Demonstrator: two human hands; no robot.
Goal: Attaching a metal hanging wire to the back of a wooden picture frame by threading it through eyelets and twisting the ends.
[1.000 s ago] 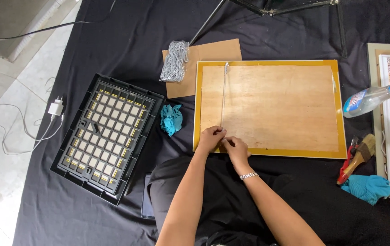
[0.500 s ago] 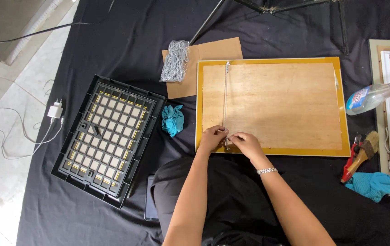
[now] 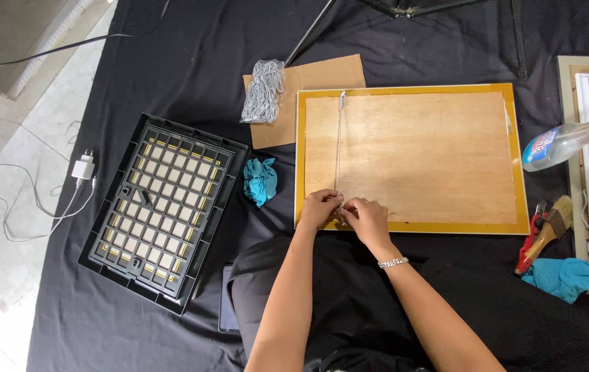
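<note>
A picture frame lies face down, its plywood backing edged with yellow tape. A thin silver chain runs straight down the backing's left part from a fixing near the far edge to the near edge. My left hand and my right hand meet at the chain's near end, both pinching it against the near taped edge. A silver bracelet is on my right wrist.
A black grid tray lies at the left. A teal cloth, a bundle of silver chain on brown cardboard, a spray bottle, a brush and red pliers, another teal cloth and a white charger lie around.
My right hand has shifted slightly left, closing up against my left hand at the chain's near end. The frame and chain stay in place.
</note>
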